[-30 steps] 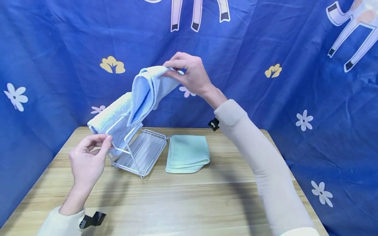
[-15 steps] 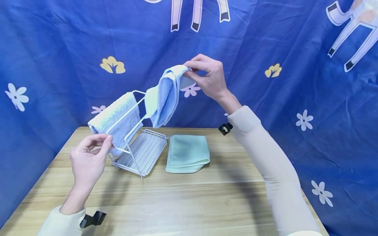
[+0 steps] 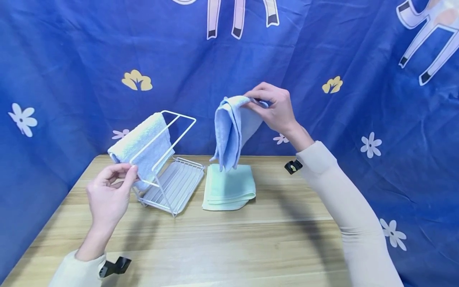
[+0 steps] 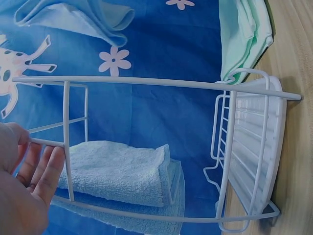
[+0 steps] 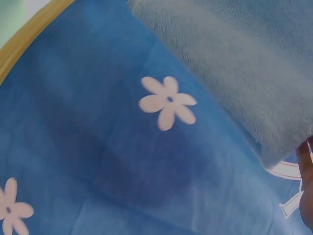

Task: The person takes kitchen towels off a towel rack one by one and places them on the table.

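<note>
A white wire rack [image 3: 163,199] with a tray base stands on the table's left side. My left hand [image 3: 110,191] pinches a top bar of its frame. Over one of the upper bars hangs a folded light blue towel [image 3: 147,143]; the left wrist view shows this towel [image 4: 115,171] behind the bars. Up in the air to the right of the rack, my right hand [image 3: 274,105] pinches a second light blue towel [image 3: 233,127] by its upper edge. It dangles in folds in front of the curtain, its lower end just over a mint green folded cloth [image 3: 229,189].
The wooden table [image 3: 215,247] extends in front of the rack and the green cloth. A blue curtain [image 3: 201,59] with printed flowers and animal legs closes off the back and both sides.
My right hand has carried its towel to the right, away from the rack's upper bars, and then lower, over the green cloth. The left hand stays on the rack.
</note>
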### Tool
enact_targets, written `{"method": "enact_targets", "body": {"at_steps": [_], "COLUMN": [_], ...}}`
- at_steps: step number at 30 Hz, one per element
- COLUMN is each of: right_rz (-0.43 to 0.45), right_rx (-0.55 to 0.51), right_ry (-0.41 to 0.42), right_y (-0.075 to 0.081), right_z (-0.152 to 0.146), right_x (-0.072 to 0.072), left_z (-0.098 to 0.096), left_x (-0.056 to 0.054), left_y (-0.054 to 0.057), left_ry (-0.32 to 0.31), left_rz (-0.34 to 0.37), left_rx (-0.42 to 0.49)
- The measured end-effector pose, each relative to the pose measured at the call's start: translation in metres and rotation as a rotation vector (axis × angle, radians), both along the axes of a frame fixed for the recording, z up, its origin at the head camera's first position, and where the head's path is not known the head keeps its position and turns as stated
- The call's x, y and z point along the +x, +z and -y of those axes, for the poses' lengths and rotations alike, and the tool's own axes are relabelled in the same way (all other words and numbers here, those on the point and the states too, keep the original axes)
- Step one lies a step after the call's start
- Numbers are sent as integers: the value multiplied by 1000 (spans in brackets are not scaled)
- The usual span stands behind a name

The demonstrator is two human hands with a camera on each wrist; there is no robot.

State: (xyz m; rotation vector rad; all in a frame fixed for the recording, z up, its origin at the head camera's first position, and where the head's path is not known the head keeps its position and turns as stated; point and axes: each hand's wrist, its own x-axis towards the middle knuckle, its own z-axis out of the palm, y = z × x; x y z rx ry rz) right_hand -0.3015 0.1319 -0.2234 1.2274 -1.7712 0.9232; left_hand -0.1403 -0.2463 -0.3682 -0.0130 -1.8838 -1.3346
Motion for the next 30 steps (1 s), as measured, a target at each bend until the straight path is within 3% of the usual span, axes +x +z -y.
{"method": "enact_targets", "body": {"at_steps": [13,20,30], "right_rz": [104,205,243], "right_rx": [126,113,90], "right_ry": [-120,-177,-221], "right_y": [-35,-59,-96], "right_z": [-47,-73,-107], "right_x": [20,27,38], "left_z": [-2,-2,-1], "left_x": [-1,-1,1], "left_y": [0,2,3], "left_ry": [4,-10,-8], "left_rz": [23,16,19], "left_rx": [43,48,39]}}
